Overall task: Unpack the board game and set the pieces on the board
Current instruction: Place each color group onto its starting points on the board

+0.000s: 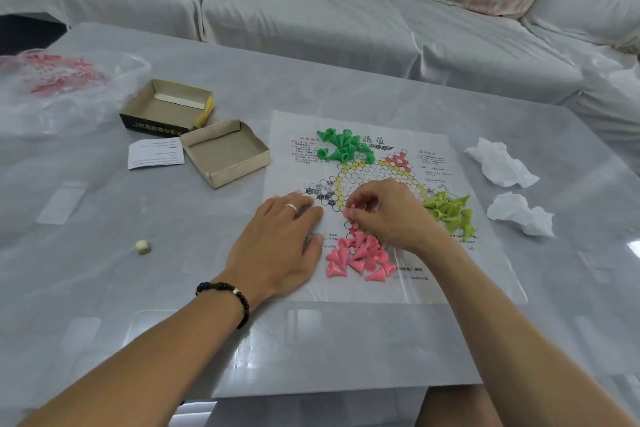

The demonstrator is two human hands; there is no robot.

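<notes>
Pinched by its narrow tip in the right hand (388, 215) over the paper board (377, 288) on the surface, a pink piece (349, 211) is judged light, rigid and easily toppled, while the left hand (280, 246) is pressed flat on the thin sheet.

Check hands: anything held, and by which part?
Right hand pinches one pink piece between fingertips; which end it grips cannot be told. Left hand holds nothing, resting flat on the paper board.
</notes>
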